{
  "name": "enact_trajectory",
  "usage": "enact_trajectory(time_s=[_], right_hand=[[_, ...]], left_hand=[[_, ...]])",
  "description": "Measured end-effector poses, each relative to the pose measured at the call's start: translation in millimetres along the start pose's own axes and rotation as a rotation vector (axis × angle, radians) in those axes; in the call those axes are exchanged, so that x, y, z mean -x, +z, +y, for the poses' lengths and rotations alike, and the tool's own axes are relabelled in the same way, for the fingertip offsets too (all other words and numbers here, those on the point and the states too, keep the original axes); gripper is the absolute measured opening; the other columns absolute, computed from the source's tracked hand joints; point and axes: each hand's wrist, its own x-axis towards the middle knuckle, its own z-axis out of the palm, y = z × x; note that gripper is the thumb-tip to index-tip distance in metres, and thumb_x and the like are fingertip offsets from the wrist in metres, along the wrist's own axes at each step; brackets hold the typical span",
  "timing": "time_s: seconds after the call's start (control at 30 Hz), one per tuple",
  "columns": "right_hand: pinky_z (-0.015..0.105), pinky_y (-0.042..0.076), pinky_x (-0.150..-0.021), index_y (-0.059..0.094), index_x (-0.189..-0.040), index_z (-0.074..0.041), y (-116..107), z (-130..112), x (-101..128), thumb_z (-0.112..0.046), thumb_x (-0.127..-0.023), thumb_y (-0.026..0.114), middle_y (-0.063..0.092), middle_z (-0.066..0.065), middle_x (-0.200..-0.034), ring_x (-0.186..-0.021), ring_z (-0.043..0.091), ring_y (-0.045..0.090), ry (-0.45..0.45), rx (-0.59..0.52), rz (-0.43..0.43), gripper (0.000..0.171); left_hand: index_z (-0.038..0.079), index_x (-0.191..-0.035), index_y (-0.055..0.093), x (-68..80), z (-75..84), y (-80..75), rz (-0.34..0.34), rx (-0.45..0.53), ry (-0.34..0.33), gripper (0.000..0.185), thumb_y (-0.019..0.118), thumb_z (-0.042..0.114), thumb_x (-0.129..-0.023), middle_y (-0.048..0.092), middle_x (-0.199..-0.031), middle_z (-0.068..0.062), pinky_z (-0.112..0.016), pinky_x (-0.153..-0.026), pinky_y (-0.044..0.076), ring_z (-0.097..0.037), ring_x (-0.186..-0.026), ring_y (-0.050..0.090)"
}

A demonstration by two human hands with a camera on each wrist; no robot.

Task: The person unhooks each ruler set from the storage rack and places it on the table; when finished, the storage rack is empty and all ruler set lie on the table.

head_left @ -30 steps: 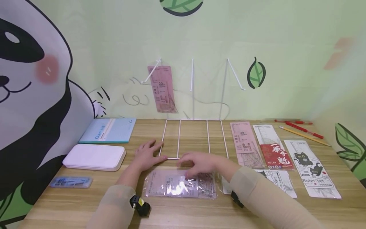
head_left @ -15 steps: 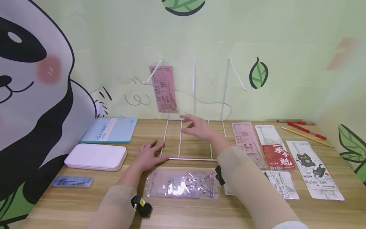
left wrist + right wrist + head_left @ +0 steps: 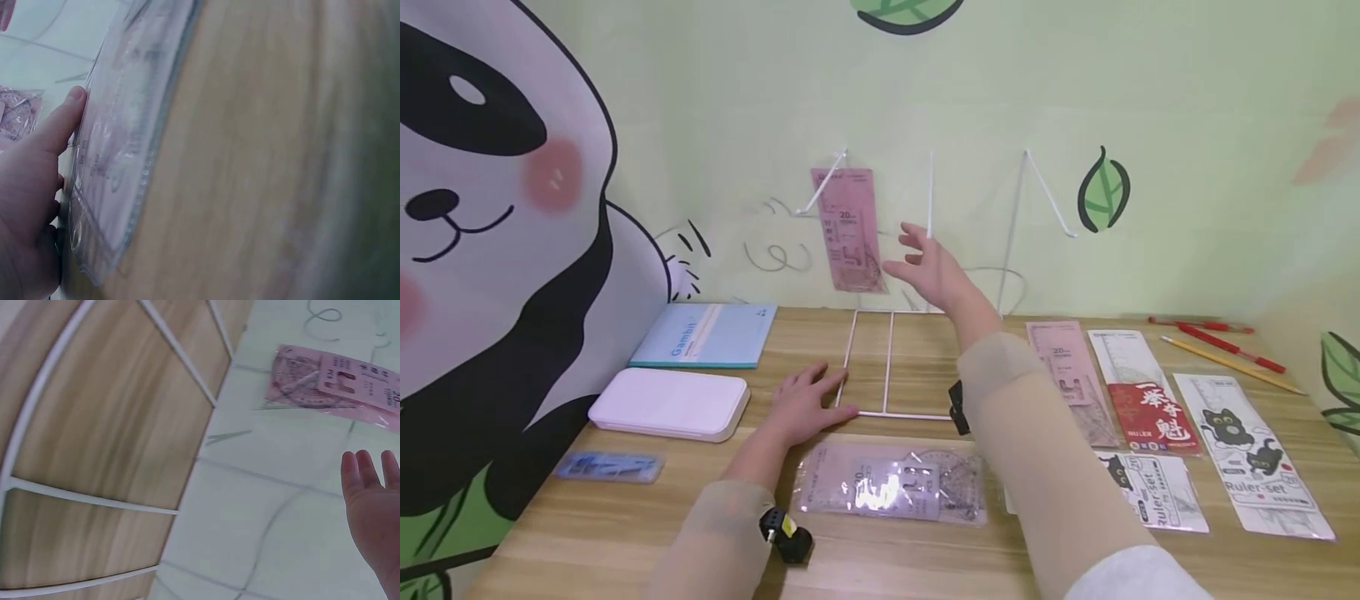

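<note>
A white wire display rack (image 3: 902, 415) stands against the wall, its base on the wooden table and its hooks sloping forward. From the left hook hangs a pink ruler set pack (image 3: 850, 229). My left hand (image 3: 808, 404) rests with spread fingers at the front left corner of the rack's base. Raised beside the middle hook, my right hand (image 3: 936, 271) has loosely bent fingers and holds nothing; it also shows in the right wrist view, below the hanging pack (image 3: 356, 384). A shiny pink ruler set pack (image 3: 827, 479) lies flat before the rack, near my left thumb.
More ruler packs lie on the right: a pink one (image 3: 1060, 358), a red and white one (image 3: 1153, 408) and black-cat ones (image 3: 1228, 425). Red pens (image 3: 1228, 346) and a yellow pencil (image 3: 1232, 364) are behind. At left are a blue notebook (image 3: 700, 335), white case (image 3: 670, 402) and small blue case (image 3: 610, 467).
My right hand has left the pack on the table and risen forward to the middle hook, without anything in it. My left hand has stayed at the rack's base. The head view has shifted slightly left.
</note>
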Motion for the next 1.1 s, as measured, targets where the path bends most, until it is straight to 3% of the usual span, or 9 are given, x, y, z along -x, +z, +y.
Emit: enact_trajectory(time_s=[0.53,0.7,0.83,0.97,1.1], right_hand=[[0.044,0.028,-0.106,0.016,-0.151,-0.024,10,-17,-17,-0.033,-0.09,0.061,0.024,0.0,-0.153,-0.137,0.026,0.026,0.042,-0.171,0.012,0.076],[0.046,0.027,-0.106,0.013,-0.151,-0.023,17,-23,-25,-0.029,-0.09,0.06,0.018,0.0,-0.155,-0.139,0.027,0.023,0.043,-0.174,0.01,0.077],[0.048,0.025,-0.107,0.014,-0.151,-0.03,19,-28,-31,-0.027,-0.09,0.059,0.015,-0.003,-0.156,-0.139,0.025,0.022,0.043,-0.176,0.032,0.076],[0.049,0.024,-0.107,0.021,-0.149,-0.035,17,-30,-32,-0.025,-0.091,0.056,0.019,-0.005,-0.155,-0.138,0.023,0.025,0.048,-0.19,0.031,0.068],[0.048,0.024,-0.107,0.025,-0.149,-0.029,15,-32,-33,-0.025,-0.092,0.055,0.023,-0.004,-0.153,-0.137,0.022,0.028,0.04,-0.215,0.013,0.064]], left_hand=[[0.028,-0.144,0.038,1.2,2.3,-2.7,0.0,-0.012,-0.011,0.076,0.057,0.065,-0.08,0.025,-0.152,-0.013,-0.06,-0.104,0.015,-0.043,-0.133,0.023],[0.029,-0.144,0.038,3.9,2.2,-2.5,-0.006,-0.012,-0.028,0.076,0.056,0.066,-0.08,0.024,-0.152,-0.012,-0.061,-0.104,0.015,-0.043,-0.133,0.023],[0.03,-0.144,0.038,4.6,2.9,-2.1,-0.005,-0.003,-0.032,0.076,0.056,0.067,-0.08,0.025,-0.152,-0.011,-0.061,-0.104,0.014,-0.043,-0.134,0.022],[0.029,-0.144,0.038,3.8,5.8,-1.0,-0.001,0.009,-0.024,0.076,0.057,0.065,-0.08,0.025,-0.151,-0.012,-0.061,-0.104,0.015,-0.042,-0.133,0.023],[0.028,-0.144,0.039,2.3,6.4,-1.4,0.013,0.006,-0.023,0.075,0.058,0.064,-0.08,0.026,-0.151,-0.012,-0.06,-0.104,0.017,-0.042,-0.133,0.024]])
